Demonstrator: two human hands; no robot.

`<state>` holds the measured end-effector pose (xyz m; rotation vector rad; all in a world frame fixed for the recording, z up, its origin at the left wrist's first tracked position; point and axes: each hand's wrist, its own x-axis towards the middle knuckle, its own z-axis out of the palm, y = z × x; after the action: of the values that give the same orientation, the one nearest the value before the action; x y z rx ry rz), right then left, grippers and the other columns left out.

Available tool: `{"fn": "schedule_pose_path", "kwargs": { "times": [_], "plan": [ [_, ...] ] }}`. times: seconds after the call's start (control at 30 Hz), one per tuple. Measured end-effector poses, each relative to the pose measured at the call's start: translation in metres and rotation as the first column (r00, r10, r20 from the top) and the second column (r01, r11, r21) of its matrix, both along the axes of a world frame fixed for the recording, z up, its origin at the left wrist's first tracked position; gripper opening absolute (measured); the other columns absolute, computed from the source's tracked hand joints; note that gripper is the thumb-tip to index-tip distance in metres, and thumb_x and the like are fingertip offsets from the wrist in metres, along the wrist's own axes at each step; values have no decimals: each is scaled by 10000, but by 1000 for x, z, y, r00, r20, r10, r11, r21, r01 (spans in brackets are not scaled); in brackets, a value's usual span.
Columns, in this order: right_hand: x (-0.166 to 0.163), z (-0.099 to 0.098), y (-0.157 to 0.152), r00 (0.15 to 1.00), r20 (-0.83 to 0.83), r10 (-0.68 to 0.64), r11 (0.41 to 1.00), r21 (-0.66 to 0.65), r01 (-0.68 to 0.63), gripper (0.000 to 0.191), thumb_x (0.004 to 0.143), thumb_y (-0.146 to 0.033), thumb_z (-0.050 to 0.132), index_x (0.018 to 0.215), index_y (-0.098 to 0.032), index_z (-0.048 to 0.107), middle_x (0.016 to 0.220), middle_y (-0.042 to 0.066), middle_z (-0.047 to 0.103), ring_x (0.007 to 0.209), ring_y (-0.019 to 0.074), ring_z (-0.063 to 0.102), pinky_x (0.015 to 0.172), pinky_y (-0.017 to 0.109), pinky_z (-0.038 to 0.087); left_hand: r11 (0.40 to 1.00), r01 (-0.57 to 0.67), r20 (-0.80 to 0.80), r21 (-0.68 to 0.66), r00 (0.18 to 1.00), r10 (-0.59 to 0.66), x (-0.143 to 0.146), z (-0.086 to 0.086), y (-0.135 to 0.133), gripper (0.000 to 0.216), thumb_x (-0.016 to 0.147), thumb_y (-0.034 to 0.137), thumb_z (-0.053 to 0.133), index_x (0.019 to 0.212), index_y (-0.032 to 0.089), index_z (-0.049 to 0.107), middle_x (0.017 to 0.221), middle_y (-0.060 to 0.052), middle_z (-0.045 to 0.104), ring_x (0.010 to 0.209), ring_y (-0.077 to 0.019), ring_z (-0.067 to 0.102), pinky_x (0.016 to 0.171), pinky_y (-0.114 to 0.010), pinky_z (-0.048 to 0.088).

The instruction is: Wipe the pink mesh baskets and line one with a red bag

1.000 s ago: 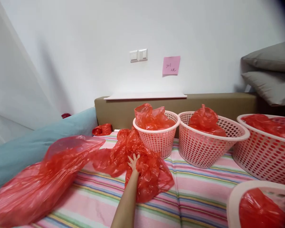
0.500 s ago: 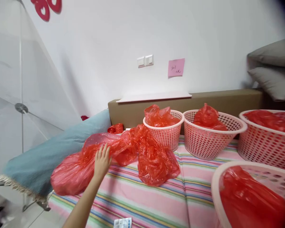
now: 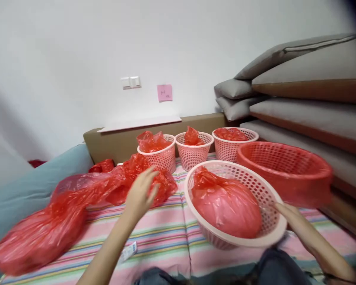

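My left hand (image 3: 142,192) is raised over the striped cloth with its fingers apart and nothing in them. Behind it lies a crumpled heap of red plastic bags (image 3: 124,178). At the right, my right hand (image 3: 284,211) grips the rim of a pink perforated plastic basket (image 3: 195,211), its fingers over the inner side. The basket stands at a tilt close to my knees. Inside it rests a full, gathered red plastic bag (image 3: 228,206); its contents are hidden.
Three pink baskets with red bags, including the middle basket (image 3: 192,154), stand along the backrest (image 3: 195,120). A larger red basket (image 3: 287,186) is at the right, beside stacked grey cushions (image 3: 308,114). A small white packet (image 3: 128,251) lies in front.
The view has turned right, bringing the red basket and cushion stack into sight. My right hand now shows at the near basket's rim. My left hand has lifted away from the red bags.
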<state>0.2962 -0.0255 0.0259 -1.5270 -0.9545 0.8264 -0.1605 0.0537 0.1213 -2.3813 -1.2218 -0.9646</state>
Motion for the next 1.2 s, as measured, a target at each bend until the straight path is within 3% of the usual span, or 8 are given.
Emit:
{"fn": "schedule_pose_path", "kwargs": {
  "times": [0.1, 0.27, 0.5, 0.73, 0.93, 1.07, 1.13, 1.2],
  "plan": [
    [-2, -3, -11, 988, -120, 95, 994, -46, -102, 334, 636, -544, 687, 610, -214, 643, 496, 35, 617, 530, 262, 631, 586, 392, 551, 944, 249, -236, -218, 925, -299, 110, 11, -15, 470, 950, 410, 548, 1378, 220, 508, 1504, -123, 487, 1382, -259, 462, 1109, -410, 437],
    [-13, 0, -29, 990, -39, 134, 991, -8, -134, 325, 705, -541, 599, 690, -217, 594, 429, -42, 516, 439, 181, 528, 454, 274, 422, 951, 112, -510, -289, 822, -252, 194, -3, 11, 438, 956, 127, 488, 1382, 222, 529, 1496, -132, 501, 1250, -275, 584, 1007, -438, 501],
    [-12, -4, -39, 985, -24, 172, 985, 29, -172, 311, 763, -534, 533, 698, -230, 518, 441, -64, 484, 377, 147, 449, 393, 245, 307, 978, -4, -579, -208, 807, -120, 210, 10, 19, 116, 930, 179, 611, 1012, 131, 678, 883, -20, 710, 818, -162, 686, 790, -350, 566],
    [-7, 7, 2, 966, 257, -2, 992, 119, -29, 513, 709, -473, 496, 1072, -149, 658, 1044, 140, 743, 966, 296, 681, 825, 370, 512, 985, -153, -476, 76, 863, 171, 223, 136, 19, 278, 954, 106, 424, 1060, 128, 680, 956, -140, 703, 852, -245, 680, 651, -332, 485],
    [-12, 28, 29, 956, 292, 3, 997, -78, 21, 507, 782, -432, 452, 1071, -90, 690, 706, 127, 714, 663, 292, 686, 651, 370, 510, 889, -258, -165, 378, 926, 339, 204, 225, -15, 347, 849, 12, 379, 998, 158, 656, 913, -103, 665, 838, -222, 642, 683, -321, 438],
    [-7, 62, 13, 874, 465, -142, 985, -21, 170, 652, 863, -563, 467, 1273, -80, 622, 902, 224, 720, 925, 384, 684, 849, 509, 493, 892, -112, -4, 438, 992, 127, 193, 237, -29, 309, 808, 17, 362, 801, 167, 632, 752, -41, 562, 874, -211, 626, 775, -342, 445],
    [-8, 89, -1, 793, 548, -269, 962, 200, 188, 753, 886, -646, 415, 1343, -68, 571, 1062, 263, 692, 1096, 419, 622, 963, 591, 435, 872, -54, 41, 486, 998, 39, 192, 233, -38, 302, 822, 27, 356, 774, 173, 616, 744, -40, 549, 894, -214, 614, 788, -347, 451],
    [-19, 119, -16, 797, 538, -275, 894, 448, 7, 816, 867, -714, 434, 1390, -95, 530, 1283, 247, 616, 1281, 402, 507, 1089, 604, 344, 854, -66, 35, 516, 998, 56, 195, 226, -50, 308, 841, 22, 350, 794, 176, 613, 784, -54, 584, 893, -218, 601, 769, -341, 456]
  ]
}}
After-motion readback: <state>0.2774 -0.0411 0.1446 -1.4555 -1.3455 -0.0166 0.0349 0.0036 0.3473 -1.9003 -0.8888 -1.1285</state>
